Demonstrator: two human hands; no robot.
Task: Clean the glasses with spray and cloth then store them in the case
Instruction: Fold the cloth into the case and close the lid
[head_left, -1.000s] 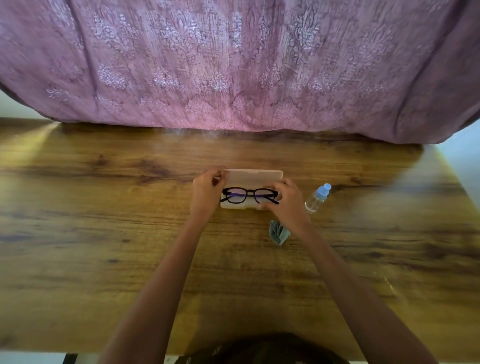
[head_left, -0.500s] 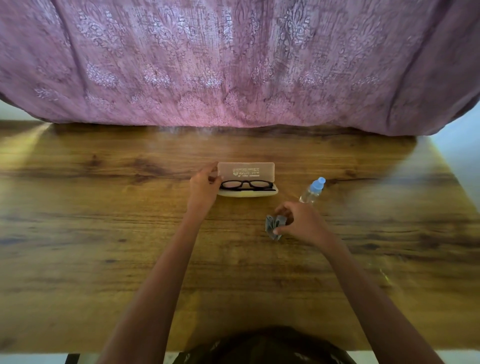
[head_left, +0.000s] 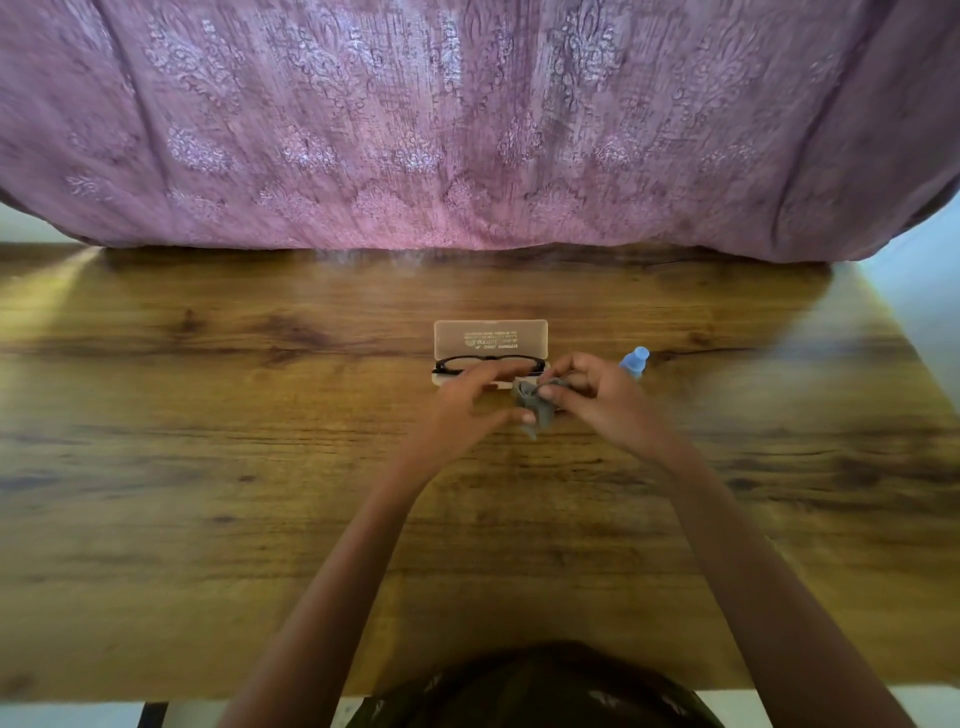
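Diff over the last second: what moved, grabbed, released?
The glasses went down into the open case and were let go. The right hand picked the cloth off the table and raised it before the case; the left hand left the case's end and moved right to the cloth. The case and spray bottle stayed put.

glasses (head_left: 467, 361) sit in the open case (head_left: 491, 338) on the tabletop (head_left: 208, 467), spray bottle (head_left: 635, 361) just to its right, cloth (head_left: 540, 408) right in front, draped fabric (head_left: 467, 130) behind it all

Soft daylight glares off table (head_left: 841, 364); left hand (head_left: 467, 402) motion-blurred.
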